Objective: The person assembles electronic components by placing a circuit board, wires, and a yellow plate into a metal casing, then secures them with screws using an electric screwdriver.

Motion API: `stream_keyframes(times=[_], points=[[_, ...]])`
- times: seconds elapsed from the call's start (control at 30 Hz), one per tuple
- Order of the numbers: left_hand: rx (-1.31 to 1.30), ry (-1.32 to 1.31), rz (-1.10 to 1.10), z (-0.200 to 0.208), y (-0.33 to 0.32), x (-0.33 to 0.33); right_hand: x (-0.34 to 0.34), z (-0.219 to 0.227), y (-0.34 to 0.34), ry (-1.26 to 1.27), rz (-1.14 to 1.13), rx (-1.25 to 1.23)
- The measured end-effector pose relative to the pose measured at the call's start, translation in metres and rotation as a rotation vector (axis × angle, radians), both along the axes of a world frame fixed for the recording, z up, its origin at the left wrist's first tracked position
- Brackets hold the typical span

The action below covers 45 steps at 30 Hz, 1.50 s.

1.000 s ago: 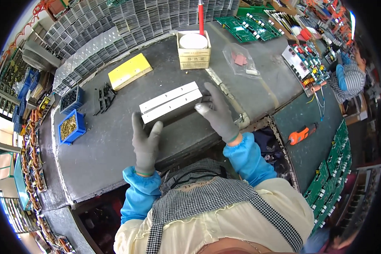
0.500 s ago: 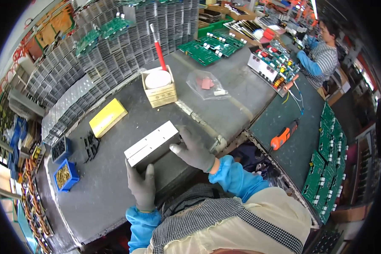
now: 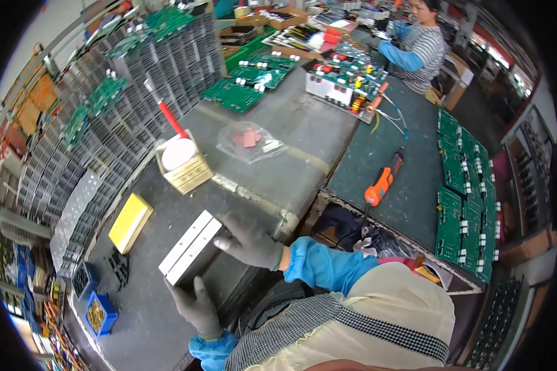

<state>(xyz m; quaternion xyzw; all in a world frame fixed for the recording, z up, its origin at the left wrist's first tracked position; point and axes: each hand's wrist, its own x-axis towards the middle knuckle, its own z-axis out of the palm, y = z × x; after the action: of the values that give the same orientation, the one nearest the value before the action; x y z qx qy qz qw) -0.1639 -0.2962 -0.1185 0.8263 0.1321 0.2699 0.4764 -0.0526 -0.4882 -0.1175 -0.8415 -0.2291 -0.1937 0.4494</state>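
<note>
Two silver-white metal bars (image 3: 190, 248) with small holes in their faces lie side by side on the dark worktop, a thin seam between them. My left hand (image 3: 198, 311), in a grey glove, holds their near-left end, thumb raised apart from the fingers. At the far-right end, my right hand (image 3: 251, 242), gloved alike, grips with its fingers behind the bars and its thumb on the near side. Some of the fingers are hidden behind the bars. A yellow block (image 3: 130, 224) lies farther left.
A wooden box (image 3: 189, 174) holds a white round pad and a red-handled brush. Blue bins of screws (image 3: 101, 314) and dark parts (image 3: 83, 279) stand left. Finned metal pieces (image 3: 136, 80) are stacked behind. An orange electric screwdriver (image 3: 384, 180), green circuit boards (image 3: 467, 210) and a co-worker (image 3: 418, 49) are right.
The view has swung, so the worktop items appear shifted left and lower. Both hands stay at the ends of the bars, and the seam between the bars shows more plainly.
</note>
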Motion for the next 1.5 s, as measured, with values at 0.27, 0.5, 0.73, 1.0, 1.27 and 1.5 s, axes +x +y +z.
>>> stream_keyframes(times=[0.27, 0.5, 0.73, 1.0, 1.27, 1.5], points=[[-0.008, 0.008, -0.004, -0.003, 0.0, -0.016, -0.009, 0.012, -0.007, 0.023, 0.042, 0.042], [-0.013, -0.029, -0.061, -0.002, -0.002, -0.015, -0.016, 0.013, -0.017, 0.015, 0.013, -0.001], [-0.014, -0.062, -0.04, 0.021, -0.007, -0.021, -0.016, 0.001, -0.01, 0.006, 0.042, 0.021], [-0.003, -0.02, -0.045, 0.024, -0.006, -0.023, -0.016, 0.003, -0.011, -0.072, -0.003, 0.019], [0.101, -0.009, -0.083, 0.033, -0.007, -0.016, -0.016, 0.006, -0.011, -0.089, 0.032, 0.024], [0.029, 0.032, -0.085, 0.032, -0.007, -0.016, -0.011, 0.004, -0.011, -0.016, 0.106, 0.034]])
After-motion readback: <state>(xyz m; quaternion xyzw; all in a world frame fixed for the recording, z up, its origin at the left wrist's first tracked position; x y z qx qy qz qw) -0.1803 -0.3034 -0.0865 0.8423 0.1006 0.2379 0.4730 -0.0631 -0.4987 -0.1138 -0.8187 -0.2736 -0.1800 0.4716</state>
